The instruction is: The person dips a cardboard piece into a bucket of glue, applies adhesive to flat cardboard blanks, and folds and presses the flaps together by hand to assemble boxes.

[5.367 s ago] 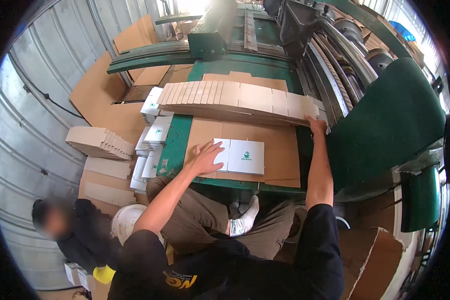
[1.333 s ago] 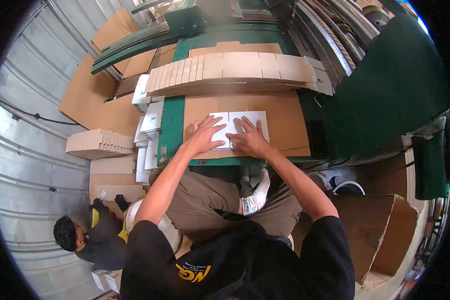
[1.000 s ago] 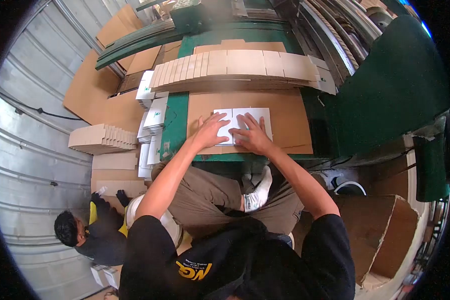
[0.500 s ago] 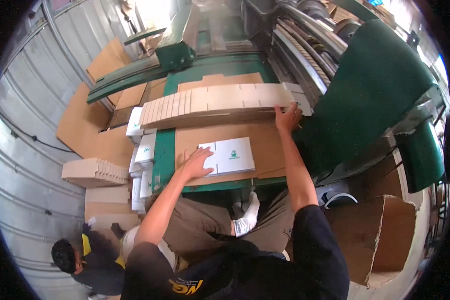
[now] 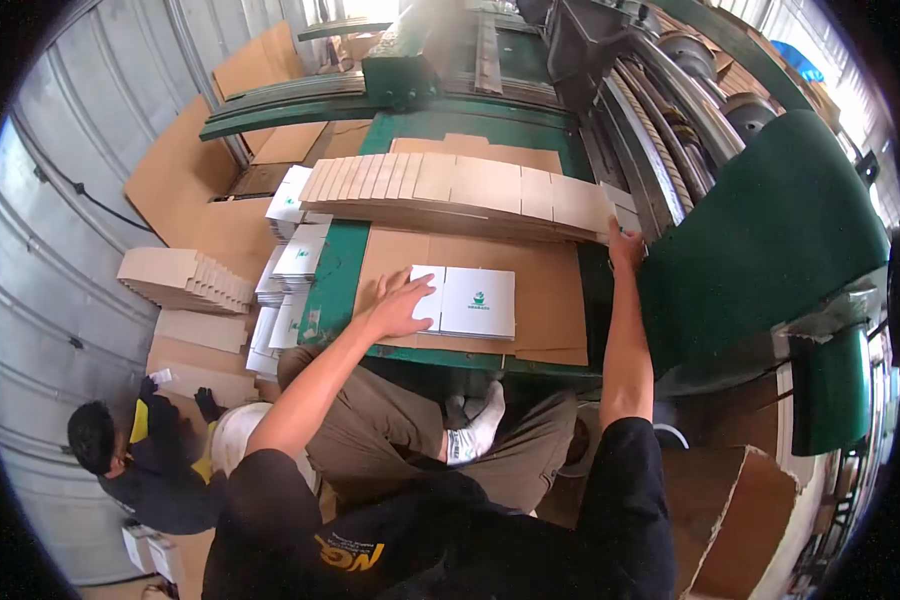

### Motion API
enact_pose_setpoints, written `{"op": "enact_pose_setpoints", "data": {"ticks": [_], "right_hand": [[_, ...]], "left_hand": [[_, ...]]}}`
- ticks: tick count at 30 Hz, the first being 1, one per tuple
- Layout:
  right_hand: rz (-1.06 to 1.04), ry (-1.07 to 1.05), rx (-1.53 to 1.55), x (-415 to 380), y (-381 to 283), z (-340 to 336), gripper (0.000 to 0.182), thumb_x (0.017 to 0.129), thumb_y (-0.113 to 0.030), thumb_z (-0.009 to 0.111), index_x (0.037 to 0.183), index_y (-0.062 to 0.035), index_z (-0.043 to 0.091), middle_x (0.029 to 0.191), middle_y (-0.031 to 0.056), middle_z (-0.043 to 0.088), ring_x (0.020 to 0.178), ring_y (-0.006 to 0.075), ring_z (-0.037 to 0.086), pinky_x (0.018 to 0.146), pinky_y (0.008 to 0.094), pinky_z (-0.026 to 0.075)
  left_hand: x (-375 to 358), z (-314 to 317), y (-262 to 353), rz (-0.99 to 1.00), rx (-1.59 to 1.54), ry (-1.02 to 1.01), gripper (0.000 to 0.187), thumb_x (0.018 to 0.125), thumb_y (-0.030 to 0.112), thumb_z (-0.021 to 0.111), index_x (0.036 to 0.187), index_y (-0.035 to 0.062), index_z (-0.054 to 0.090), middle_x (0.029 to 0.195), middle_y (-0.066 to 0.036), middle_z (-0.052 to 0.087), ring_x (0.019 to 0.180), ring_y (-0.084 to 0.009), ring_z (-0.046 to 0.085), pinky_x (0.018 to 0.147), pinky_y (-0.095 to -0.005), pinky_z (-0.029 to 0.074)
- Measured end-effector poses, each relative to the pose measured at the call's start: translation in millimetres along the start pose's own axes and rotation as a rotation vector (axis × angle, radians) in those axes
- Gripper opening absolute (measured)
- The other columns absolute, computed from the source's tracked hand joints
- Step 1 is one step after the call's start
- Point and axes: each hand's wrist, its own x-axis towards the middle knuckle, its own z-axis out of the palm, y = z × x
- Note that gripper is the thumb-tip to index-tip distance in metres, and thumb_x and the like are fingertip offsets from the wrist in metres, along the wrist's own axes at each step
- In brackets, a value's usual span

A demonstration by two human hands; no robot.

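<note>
My left hand [image 5: 402, 303] lies with its fingers spread on the left end of a white printed carton stack [image 5: 480, 303], which rests on a brown cardboard sheet [image 5: 550, 290]. Farther back, a long row of overlapping brown cardboard blanks [image 5: 420, 185] stretches across the green machine bed [image 5: 335, 275]. My right hand [image 5: 625, 245] is at the right end of that row, its fingers bent against the edge; whether it grips a blank is hard to make out.
White carton stacks [image 5: 300, 250] line the bed's left edge. Fanned brown blanks [image 5: 185, 278] lie farther left, near a crouching person [image 5: 170, 470] with dark gloves. A green curved guard [image 5: 770, 230] and machine rollers are at right; an open cardboard box [image 5: 750, 520] stands low right.
The view has shifted, and the bed appears turned slightly. My left hand remains on the white stack. My right hand is still at the row's right end, now lower on its edge.
</note>
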Motion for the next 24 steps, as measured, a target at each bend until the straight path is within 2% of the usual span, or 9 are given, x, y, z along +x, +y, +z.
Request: {"op": "enact_pose_setpoints", "data": {"ticks": [4, 7, 8, 9, 11, 18, 21, 23, 24], "right_hand": [[0.002, 0.026, -0.322, 6, -10, 27, 0.079, 0.075, -0.067, 0.083, 0.114, 0.0009, 0.073, 0.121, 0.0274, 0.070, 0.118, 0.0416, 0.066, 0.103, 0.0508, 0.051], [-0.083, -0.029, -0.388, 37, 11, 30, 0.081, 0.074, -0.066, 0.084, 0.115, 0.0035, 0.072, 0.118, 0.0276, 0.071, 0.113, 0.0431, 0.068, 0.101, 0.0514, 0.052], [-0.107, -0.104, -0.254, 42, 19, 21, 0.088, 0.072, -0.062, 0.086, 0.122, 0.0064, 0.065, 0.137, 0.0338, 0.057, 0.135, 0.0492, 0.049, 0.107, 0.0591, 0.048], [-0.107, -0.106, -0.265, 39, 16, 13, 0.088, 0.072, -0.062, 0.086, 0.122, 0.0064, 0.065, 0.137, 0.0338, 0.057, 0.135, 0.0492, 0.049, 0.107, 0.0591, 0.048], [-0.093, -0.099, -0.022, 27, 7, -1, 0.083, 0.072, -0.061, 0.086, 0.117, 0.0062, 0.069, 0.131, 0.0302, 0.063, 0.129, 0.0450, 0.058, 0.105, 0.0542, 0.049], [-0.106, -0.219, -0.187, 23, -10, 16, 0.080, 0.071, -0.060, 0.087, 0.113, 0.0065, 0.071, 0.120, 0.0258, 0.072, 0.118, 0.0405, 0.067, 0.102, 0.0492, 0.050], [-0.062, -0.222, 0.071, 27, 5, 18, 0.078, 0.071, -0.053, 0.090, 0.117, 0.0067, 0.070, 0.121, 0.0239, 0.072, 0.115, 0.0381, 0.068, 0.100, 0.0494, 0.052], [-0.095, -0.091, 0.263, 7, -15, -20, 0.068, 0.082, -0.037, 0.086, 0.131, 0.0027, 0.061, 0.126, 0.0199, 0.069, 0.113, 0.0339, 0.068, 0.098, 0.0461, 0.054], [-0.043, -0.139, 0.582, -4, -18, -30, 0.062, 0.088, -0.028, 0.081, 0.138, -0.0007, 0.056, 0.128, 0.0179, 0.066, 0.114, 0.0312, 0.067, 0.098, 0.0438, 0.054]], "left_hand": [[-5, 2, -2, 0.000, 0.002, 0.038, 0.072, 0.089, 0.046, 0.073, 0.150, 0.0132, 0.055, 0.170, -0.009, 0.033, 0.160, -0.0405, 0.015, 0.125, -0.0648, 0.011], [-8, 5, -1, 0.004, -0.002, 0.052, 0.072, 0.090, 0.046, 0.072, 0.152, 0.0146, 0.053, 0.169, -0.010, 0.033, 0.159, -0.0409, 0.014, 0.125, -0.0649, 0.012], [-10, 7, -2, -0.001, -0.012, 0.051, 0.072, 0.090, 0.046, 0.072, 0.152, 0.0146, 0.053, 0.169, -0.010, 0.033, 0.159, -0.0409, 0.014, 0.125, -0.0649, 0.012], [-11, 8, -4, 0.000, -0.024, 0.067, 0.072, 0.090, 0.046, 0.072, 0.152, 0.0157, 0.052, 0.169, -0.010, 0.033, 0.159, -0.0408, 0.015, 0.124, -0.0646, 0.012], [-10, 14, -6, 0.008, -0.043, 0.081, 0.072, 0.090, 0.046, 0.072, 0.153, 0.0167, 0.052, 0.169, -0.010, 0.033, 0.159, -0.0407, 0.016, 0.124, -0.0643, 0.013], [-11, 12, -6, 0.003, -0.026, 0.098, 0.075, 0.089, 0.048, 0.072, 0.154, 0.0182, 0.050, 0.170, -0.009, 0.032, 0.157, -0.0428, 0.019, 0.124, -0.0632, 0.015], [-13, 18, -7, -0.006, -0.038, 0.100, 0.075, 0.089, 0.047, 0.071, 0.155, 0.0177, 0.050, 0.170, -0.009, 0.032, 0.157, -0.0427, 0.020, 0.124, -0.0636, 0.014], [-13, 21, -9, 0.014, -0.081, 0.150, 0.071, 0.089, 0.043, 0.071, 0.152, 0.0155, 0.053, 0.169, -0.008, 0.032, 0.157, -0.0439, 0.018, 0.122, -0.0676, 0.015], [-13, 24, -10, 0.010, -0.088, 0.145, 0.071, 0.089, 0.043, 0.071, 0.152, 0.0155, 0.053, 0.169, -0.008, 0.032, 0.157, -0.0439, 0.018, 0.122, -0.0676, 0.015]]}}
